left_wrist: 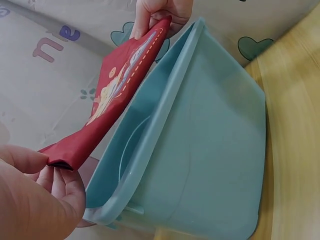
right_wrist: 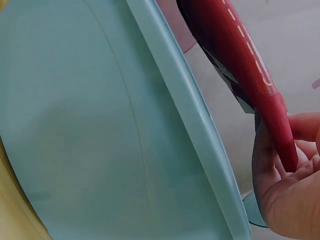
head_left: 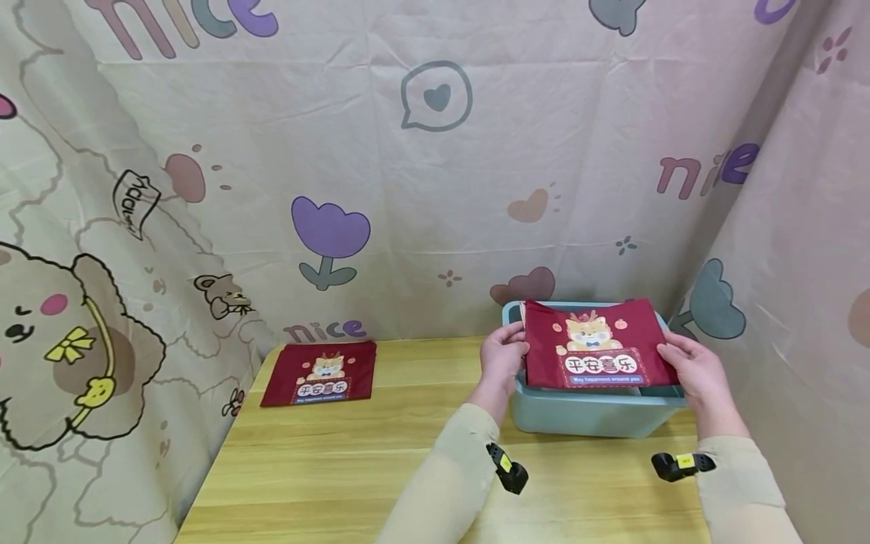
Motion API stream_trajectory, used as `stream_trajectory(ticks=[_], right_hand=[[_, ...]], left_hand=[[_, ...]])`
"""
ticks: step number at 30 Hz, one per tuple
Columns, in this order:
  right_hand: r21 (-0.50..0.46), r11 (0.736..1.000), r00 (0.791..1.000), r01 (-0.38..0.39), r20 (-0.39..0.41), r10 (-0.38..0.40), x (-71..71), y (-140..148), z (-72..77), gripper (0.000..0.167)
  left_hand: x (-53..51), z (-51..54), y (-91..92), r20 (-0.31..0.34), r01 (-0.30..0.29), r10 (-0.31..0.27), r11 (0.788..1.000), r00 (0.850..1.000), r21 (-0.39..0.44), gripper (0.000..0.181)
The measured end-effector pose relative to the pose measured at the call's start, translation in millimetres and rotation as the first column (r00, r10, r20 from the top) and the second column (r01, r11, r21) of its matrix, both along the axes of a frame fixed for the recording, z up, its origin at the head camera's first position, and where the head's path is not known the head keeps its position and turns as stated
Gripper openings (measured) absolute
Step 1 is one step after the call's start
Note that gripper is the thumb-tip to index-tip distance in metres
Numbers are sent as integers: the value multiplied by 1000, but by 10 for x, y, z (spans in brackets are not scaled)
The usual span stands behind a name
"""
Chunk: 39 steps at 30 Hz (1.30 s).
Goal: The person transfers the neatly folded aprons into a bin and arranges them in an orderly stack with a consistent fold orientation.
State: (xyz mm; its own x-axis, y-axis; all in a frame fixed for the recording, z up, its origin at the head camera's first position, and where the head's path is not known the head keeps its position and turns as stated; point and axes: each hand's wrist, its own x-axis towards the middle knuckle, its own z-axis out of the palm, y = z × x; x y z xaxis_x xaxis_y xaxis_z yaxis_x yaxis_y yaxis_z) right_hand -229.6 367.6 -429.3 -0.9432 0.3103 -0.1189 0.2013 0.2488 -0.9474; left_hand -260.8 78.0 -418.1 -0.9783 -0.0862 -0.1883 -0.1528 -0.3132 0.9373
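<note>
Both hands hold a flat, folded dark red cloth [head_left: 544, 363] above a light blue plastic bin [head_left: 578, 414]. It bears a cartoon animal with antlers and a line of lettering. My left hand [head_left: 501, 359] pinches the cloth's left edge, thumb on top and fingers beneath, as the left wrist view shows. On the opposite edge my right hand [head_left: 695, 370] has the same kind of pinch; in the right wrist view its thumb and fingers [right_wrist: 267, 170] close around the cloth's corner. The cloth covers most of the bin's opening, so the contents are largely hidden.
A matching red cloth [head_left: 316, 374] lies flat on the left of the wooden table [head_left: 326, 461]. Printed curtains [head_left: 435, 189] hang behind the table and at both sides, close to the bin's back and right.
</note>
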Motion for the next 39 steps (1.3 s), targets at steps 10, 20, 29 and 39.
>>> stream_trajectory(ticks=[10,20,29,39], right_hand=[[6,1000,1000,8,17,-8,-23,11,-38,66],[278,961,999,-9,-30,18,-79,17,-93,59],[513,858,988,18,-143,64,-76,-53,-58,47],[564,826,968,12,-213,132,4,-182,-37,44]], left_hand=[[-37,-5,53,15,-25,26,999,1000,-39,37],[-45,15,18,14,27,-24,968,1000,-250,36],[-25,52,-95,-57,30,-57,917,997,-398,33],[69,102,-179,-144,48,-145,849,979,-526,33]])
